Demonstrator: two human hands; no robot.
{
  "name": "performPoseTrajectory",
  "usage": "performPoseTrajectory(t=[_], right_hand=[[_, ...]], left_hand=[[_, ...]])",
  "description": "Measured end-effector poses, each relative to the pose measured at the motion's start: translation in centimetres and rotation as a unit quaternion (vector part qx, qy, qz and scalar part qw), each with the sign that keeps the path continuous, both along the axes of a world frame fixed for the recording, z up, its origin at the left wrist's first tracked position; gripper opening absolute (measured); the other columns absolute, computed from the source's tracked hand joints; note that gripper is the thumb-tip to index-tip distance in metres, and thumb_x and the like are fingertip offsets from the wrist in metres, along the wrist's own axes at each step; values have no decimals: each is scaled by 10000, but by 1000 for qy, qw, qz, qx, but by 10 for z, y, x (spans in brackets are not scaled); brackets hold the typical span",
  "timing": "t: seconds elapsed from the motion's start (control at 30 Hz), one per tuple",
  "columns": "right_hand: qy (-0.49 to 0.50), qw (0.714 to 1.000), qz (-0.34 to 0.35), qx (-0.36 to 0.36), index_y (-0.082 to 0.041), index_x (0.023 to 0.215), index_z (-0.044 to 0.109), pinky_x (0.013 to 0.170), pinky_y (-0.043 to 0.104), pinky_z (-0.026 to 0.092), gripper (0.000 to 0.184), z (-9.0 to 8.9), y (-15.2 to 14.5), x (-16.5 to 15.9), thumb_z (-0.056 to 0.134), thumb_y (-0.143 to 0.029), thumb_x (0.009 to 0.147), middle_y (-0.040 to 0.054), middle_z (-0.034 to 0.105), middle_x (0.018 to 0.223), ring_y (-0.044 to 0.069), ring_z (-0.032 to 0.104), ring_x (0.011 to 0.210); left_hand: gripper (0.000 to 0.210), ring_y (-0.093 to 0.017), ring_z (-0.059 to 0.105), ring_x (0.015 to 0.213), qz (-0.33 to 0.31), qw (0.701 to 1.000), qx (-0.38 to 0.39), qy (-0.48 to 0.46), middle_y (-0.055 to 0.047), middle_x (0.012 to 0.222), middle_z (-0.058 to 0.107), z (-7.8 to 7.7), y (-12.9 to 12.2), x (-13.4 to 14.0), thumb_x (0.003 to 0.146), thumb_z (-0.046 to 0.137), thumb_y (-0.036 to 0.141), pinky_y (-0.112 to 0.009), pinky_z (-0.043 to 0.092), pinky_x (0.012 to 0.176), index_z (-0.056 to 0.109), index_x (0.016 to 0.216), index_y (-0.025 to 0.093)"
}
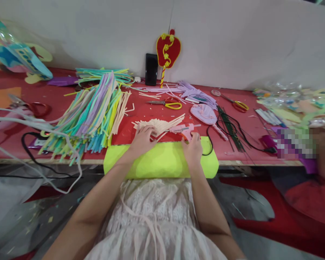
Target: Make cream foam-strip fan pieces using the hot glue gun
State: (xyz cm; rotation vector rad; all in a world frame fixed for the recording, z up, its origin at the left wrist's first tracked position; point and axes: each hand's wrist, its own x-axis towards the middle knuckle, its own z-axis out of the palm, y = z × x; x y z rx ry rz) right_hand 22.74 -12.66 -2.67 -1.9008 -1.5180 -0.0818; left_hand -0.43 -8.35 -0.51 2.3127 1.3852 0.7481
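In the middle of the table, cream pipe cleaners (162,126) lie packed side by side in a fan-like bunch on a red mat (124,131). My left hand (144,139) grips the near left side of this bunch, its fingers curled over the stems. A pink glue gun (182,128) is in my right hand (191,144), with fingers round its handle near the orange trigger and its nozzle pointing left at the bunch. Both wrists pass over a bright yellow-green sheet (162,160) along the table's front edge.
Coloured pipe cleaners (89,112) are heaped on the left. Behind lie yellow-handled scissors (166,103), a dark phone (151,69) and a red fan-shaped ornament (168,50). A lilac fan shape (204,114) and black cable (242,131) are at right, with another person's arm (323,151) beyond.
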Motion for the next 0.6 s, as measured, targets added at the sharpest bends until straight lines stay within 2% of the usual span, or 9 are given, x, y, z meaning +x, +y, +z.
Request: performPoseTrajectory(t=[0.2, 0.6], right_hand=[[2, 1000, -14, 14, -176, 1110, 474, 773, 366, 466, 326, 0, -1, 2, 513, -368, 849, 132, 591, 1097, 260, 574, 986], [-9, 999, -35, 11, -159, 1114, 477, 774, 369, 467, 304, 5, -2, 0, 515, -294, 844, 141, 593, 1082, 256, 577, 965]], left_hand=[[221, -223, 485, 1256, 2, 1000, 0, 7, -44, 1250, 574, 0, 0, 0, 772, 593, 265, -513, 11, 1199, 576, 991, 242], [198, -222, 493, 1244, -2, 1000, 18, -6, -43, 1222, 584, -7, 3, 0, 772, 593, 276, -506, 3, 1201, 589, 967, 241]])
